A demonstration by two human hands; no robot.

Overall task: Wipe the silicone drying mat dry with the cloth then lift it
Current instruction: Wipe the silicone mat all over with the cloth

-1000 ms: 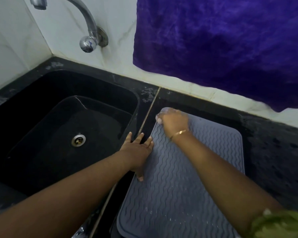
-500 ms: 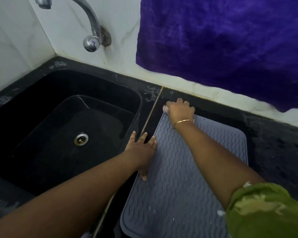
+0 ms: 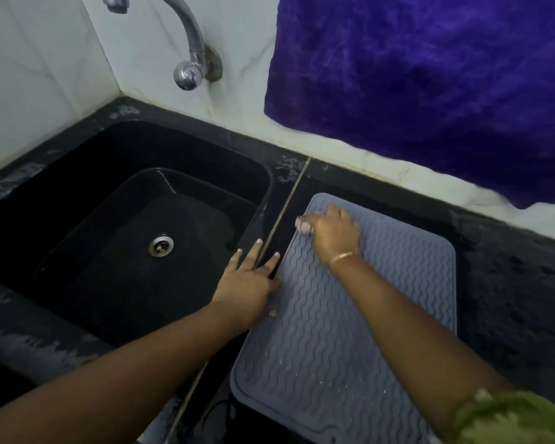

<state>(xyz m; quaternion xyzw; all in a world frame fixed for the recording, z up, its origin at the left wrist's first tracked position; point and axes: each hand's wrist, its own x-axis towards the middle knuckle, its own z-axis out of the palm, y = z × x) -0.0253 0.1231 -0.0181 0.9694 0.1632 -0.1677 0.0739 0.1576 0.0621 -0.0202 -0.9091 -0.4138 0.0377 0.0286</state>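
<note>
Head view. The grey wavy-ribbed silicone drying mat (image 3: 350, 331) lies flat on the black speckled stone counter (image 3: 510, 283), from lower centre to the right of the frame, with water specks on its near half. Your right hand (image 3: 334, 233) is at the mat's upper-left corner, fingers curled round a small pale pink cloth (image 3: 303, 226); the hand is blurred. Your left hand (image 3: 250, 280) lies flat and grips nothing, fingers spread on the counter strip between the mat and the black rectangular sink (image 3: 205, 149), thumb touching the mat's left edge. Curved chrome tap (image 3: 189, 52) upper left. Purple plush towel (image 3: 430, 75) hangs upper right.
</note>
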